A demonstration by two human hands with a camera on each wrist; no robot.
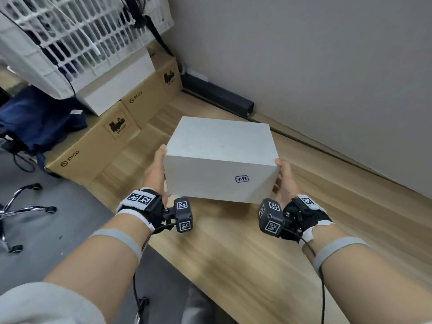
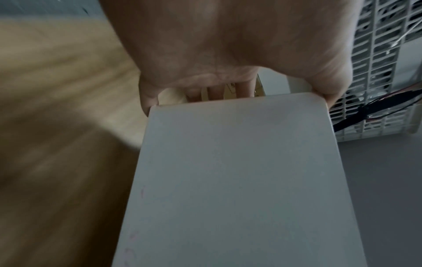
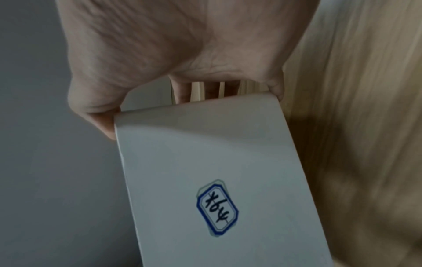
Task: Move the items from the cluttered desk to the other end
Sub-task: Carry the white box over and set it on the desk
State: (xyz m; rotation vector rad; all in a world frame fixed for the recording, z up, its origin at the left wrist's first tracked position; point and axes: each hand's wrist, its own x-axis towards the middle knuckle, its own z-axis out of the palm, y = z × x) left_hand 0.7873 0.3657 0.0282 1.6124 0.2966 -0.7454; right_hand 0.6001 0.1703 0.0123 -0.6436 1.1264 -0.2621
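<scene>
A white box [image 1: 222,148] with a small blue-edged handwritten label [image 1: 242,179] hangs just above the wooden desk [image 1: 233,253], carried between both hands. My left hand [image 1: 159,169] grips its left side, thumb at the top edge. My right hand [image 1: 285,181] grips the right side the same way, fingers reaching under. In the left wrist view the palm [image 2: 228,45] sits against the box [image 2: 239,180]. In the right wrist view the hand [image 3: 182,45] clasps the box [image 3: 217,162] near the label [image 3: 217,207]. The fingertips are hidden behind the box.
Brown PICO cardboard boxes [image 1: 93,146] line the desk's far left, with a white lattice crate [image 1: 70,31] stacked on them and a blue bag [image 1: 39,120] beside. A black bar [image 1: 217,94] lies along the grey wall. A chair base [image 1: 21,206] stands on the floor at left.
</scene>
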